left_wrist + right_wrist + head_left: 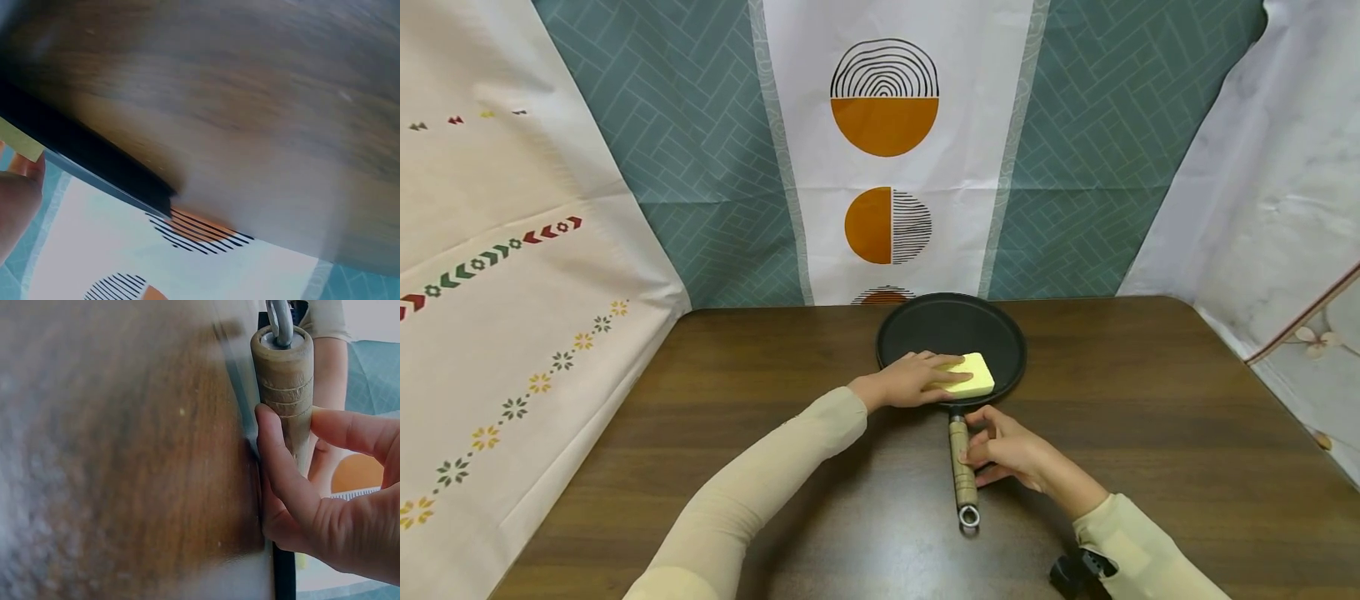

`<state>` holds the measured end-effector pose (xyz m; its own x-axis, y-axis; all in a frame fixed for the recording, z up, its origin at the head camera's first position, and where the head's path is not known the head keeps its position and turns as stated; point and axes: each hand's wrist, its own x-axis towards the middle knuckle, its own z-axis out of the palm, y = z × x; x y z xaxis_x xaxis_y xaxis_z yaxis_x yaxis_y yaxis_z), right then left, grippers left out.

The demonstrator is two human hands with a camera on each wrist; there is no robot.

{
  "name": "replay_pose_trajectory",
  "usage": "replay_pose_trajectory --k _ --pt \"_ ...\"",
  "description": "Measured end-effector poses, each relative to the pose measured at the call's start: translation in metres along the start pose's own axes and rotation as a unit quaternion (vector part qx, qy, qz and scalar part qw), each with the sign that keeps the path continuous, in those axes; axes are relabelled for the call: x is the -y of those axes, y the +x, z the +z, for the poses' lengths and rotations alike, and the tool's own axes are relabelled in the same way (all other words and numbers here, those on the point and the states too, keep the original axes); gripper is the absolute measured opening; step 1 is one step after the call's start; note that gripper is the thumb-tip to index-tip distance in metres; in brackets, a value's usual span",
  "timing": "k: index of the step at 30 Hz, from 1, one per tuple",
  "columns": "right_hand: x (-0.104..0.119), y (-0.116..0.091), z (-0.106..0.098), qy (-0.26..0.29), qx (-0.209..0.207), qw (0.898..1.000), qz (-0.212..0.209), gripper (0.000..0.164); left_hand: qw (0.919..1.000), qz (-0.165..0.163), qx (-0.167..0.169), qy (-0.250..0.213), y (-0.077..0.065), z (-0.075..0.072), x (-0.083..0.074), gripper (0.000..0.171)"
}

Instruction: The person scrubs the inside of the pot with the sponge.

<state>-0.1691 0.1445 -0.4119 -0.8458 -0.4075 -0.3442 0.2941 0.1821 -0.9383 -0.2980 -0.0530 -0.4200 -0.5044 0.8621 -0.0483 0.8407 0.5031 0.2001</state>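
Note:
A round black flat frying pan (936, 325) lies on the table near its far edge, its wooden handle (962, 467) pointing toward me. On the pan's near right part sits a yellow sponge (976, 377). My left hand (910, 380) holds the sponge from the left, fingers spread across it. In the left wrist view, fingertips (34, 169) show at the sponge's edge beside the pan's dark side. My right hand (1011, 450) grips the handle from the right. Thumb and fingers pinch either side of the handle (284, 375) in the right wrist view, below its metal ring (282, 325).
The brown wooden table (775, 358) extends on both sides of the pan. Patterned cloth (722, 167) hangs behind the far edge, and pale cloths (512, 333) hang at the left and right. A small black device (1078, 571) sits at my right sleeve.

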Motion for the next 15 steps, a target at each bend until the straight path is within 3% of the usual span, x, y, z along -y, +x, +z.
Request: replay_pose_trajectory --k 15 --pt "0.0 0.0 0.0 -0.005 0.0 1.0 -0.003 0.064 0.9994 -0.01 -0.009 -0.033 -0.016 -0.008 0.023 0.051"
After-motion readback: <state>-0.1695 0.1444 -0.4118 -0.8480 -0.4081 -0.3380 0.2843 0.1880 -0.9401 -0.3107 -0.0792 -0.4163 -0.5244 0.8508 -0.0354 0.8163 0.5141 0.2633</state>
